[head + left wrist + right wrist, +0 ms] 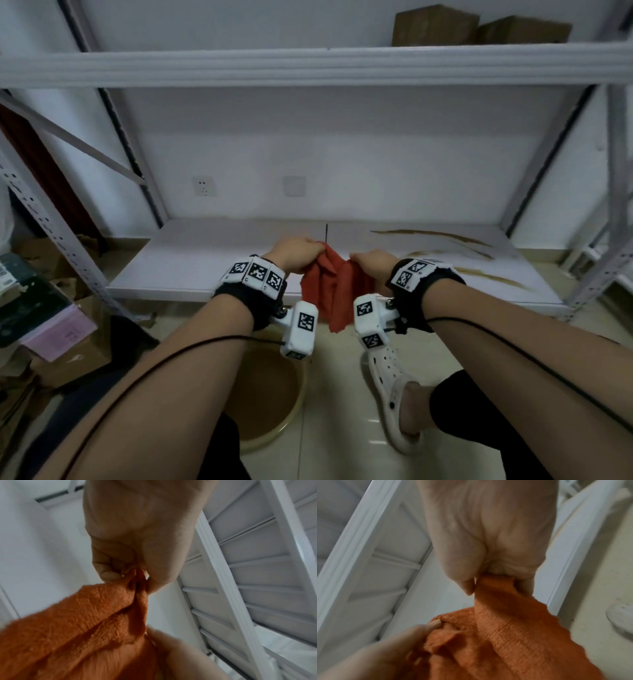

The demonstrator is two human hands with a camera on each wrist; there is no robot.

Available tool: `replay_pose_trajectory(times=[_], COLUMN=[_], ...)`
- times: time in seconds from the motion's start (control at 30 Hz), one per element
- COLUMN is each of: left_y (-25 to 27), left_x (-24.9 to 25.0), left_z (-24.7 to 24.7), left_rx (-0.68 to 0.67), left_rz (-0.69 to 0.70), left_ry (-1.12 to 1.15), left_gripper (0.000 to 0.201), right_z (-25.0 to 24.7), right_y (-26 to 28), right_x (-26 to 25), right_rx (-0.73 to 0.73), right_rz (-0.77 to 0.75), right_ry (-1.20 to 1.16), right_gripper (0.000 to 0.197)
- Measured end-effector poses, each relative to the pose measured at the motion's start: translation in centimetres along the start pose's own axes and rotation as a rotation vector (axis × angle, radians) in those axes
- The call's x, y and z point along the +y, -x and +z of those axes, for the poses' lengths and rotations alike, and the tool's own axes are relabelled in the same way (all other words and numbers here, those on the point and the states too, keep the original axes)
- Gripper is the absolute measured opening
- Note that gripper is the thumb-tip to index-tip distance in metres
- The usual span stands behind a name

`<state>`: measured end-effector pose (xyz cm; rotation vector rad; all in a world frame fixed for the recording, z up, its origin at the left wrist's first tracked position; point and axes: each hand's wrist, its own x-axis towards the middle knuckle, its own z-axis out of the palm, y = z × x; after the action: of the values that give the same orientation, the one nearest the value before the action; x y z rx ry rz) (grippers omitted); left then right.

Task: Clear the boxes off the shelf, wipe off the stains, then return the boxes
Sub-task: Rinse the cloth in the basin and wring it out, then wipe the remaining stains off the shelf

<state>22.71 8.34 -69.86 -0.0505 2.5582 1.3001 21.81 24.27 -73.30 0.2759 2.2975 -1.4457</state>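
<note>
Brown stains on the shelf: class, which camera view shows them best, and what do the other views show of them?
The head view. There the brown stains streak the right half of the white shelf, beyond the cloth. The left and right wrist views show only hands, cloth and shelf framing; no stains are visible.

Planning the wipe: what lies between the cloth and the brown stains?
Only bare white shelf board lies between the orange cloth and brown stains; the head view shows it.

Black wrist straps (246, 301) with white tag-marked camera blocks (301, 325), black cables, white clog (394, 394)
</note>
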Motion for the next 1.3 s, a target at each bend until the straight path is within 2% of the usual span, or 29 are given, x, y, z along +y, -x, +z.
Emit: replay_pose_trajectory(times=[0.07,0.13,0.2,0.3,0.4,0.5,0.57,0.67,0.8,0.87,0.97,1.03,1.13,1.3], left_y=[0.8,1.7,2.3,2.6,2.3,1.7,0.9,0.0,-0.7,-1.0,-1.6,-2.2,-3.3,-6.2], left_x=[1.8,3.1,3.9,4.9,5.8,6.4,6.2,5.7,5.7,5.7,5.7,5.7,5.4,4.7], left_z=[1.5,2.6,3.1,3.4,3.6,3.7,3.8,4.3,4.7,4.8,4.7,4.9,5.4,7.1], left_rx=[-0.083,-0.176,-0.261,-0.321,-0.249,-0.105,-0.061,-0.062,-0.124,-0.105,-0.038,-0.018,-0.028,-0.041], left_rz=[0.063,0.099,0.11,0.109,0.103,0.092,0.055,-0.019,-0.017,-0.002,0.027,0.024,-0.002,-0.017], left_ry=[0.061,0.074,0.05,0.046,0.08,0.174,0.245,0.362,0.5,0.558,0.604,0.611,0.617,0.479], left_gripper=[0.024,0.016,0.013,0.022,0.031,0.031,0.028,0.014,0.027,0.021,0.008,0.012,0.016,0.012], right_z=[-0.9,-1.9,-2.8,-3.8,-4.8,-5.8,-6.0,-5.7,-5.0,-4.7,-4.5,-4.4,-4.4,-4.6], right_y=[0.4,1.0,1.8,2.8,2.3,2.5,2.7,2.9,3.3,3.5,3.0,2.5,1.7,-1.2], right_x=[0.0,-0.3,-0.4,-0.3,0.5,1.1,1.0,0.1,-0.9,-1.3,-1.5,-1.4,-0.8,1.6], right_rx=[-0.033,-0.063,-0.063,-0.041,0.057,0.084,0.089,0.159,0.09,0.059,0.111,0.088,0.01,0.129], right_rz=[0.038,0.073,0.069,0.053,0.005,-0.06,-0.098,-0.164,-0.21,-0.253,-0.319,-0.36,-0.365,-0.252], right_ry=[-0.339,-0.52,-0.536,-0.473,-0.366,-0.459,-0.468,-0.492,-0.524,-0.473,-0.411,-0.416,-0.434,-0.375], right_gripper=[0.05,0.056,0.045,0.016,0.016,0.019,0.022,0.037,0.036,0.039,0.04,0.045,0.046,0.042])
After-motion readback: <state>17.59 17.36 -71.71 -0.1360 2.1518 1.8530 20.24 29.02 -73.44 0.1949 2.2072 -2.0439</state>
